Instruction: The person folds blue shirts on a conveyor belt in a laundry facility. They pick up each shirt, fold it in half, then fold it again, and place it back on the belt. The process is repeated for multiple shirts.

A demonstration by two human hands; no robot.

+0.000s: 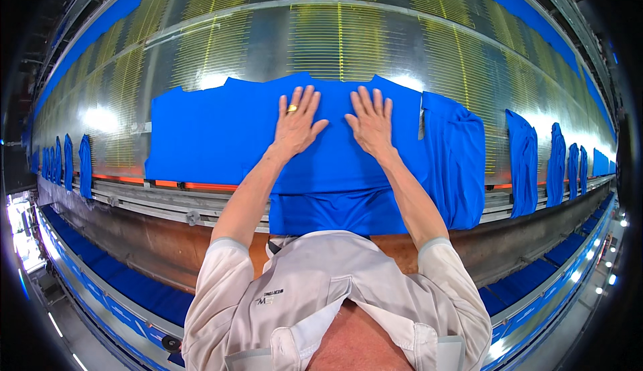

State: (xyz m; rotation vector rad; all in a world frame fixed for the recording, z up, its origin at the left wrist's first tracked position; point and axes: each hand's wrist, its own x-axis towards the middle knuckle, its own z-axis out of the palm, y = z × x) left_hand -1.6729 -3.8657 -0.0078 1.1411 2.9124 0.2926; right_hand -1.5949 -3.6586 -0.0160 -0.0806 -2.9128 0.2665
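A blue fabric piece [207, 133] lies spread on a long metal table [268, 42] in front of me. Both palms rest on it near its far edge: my left hand [298, 124], with a ring on one finger, has its thumb stretched out, and my right hand [372, 121] lies with fingers extended. Neither hand grips the cloth. The near part of the fabric drops over the table's front edge against my body, with creases there. Close to my right forearm, a rumpled blue fabric bundle [455, 160] also hangs over that edge.
Yellow ruled lines [341, 42] mark the tabletop. Several folded blue garments hang over the front edge on the left [85, 166] and right [522, 163]. More blue cloth [536, 22] lines the far side. A metal rail [181, 210] runs along the near edge.
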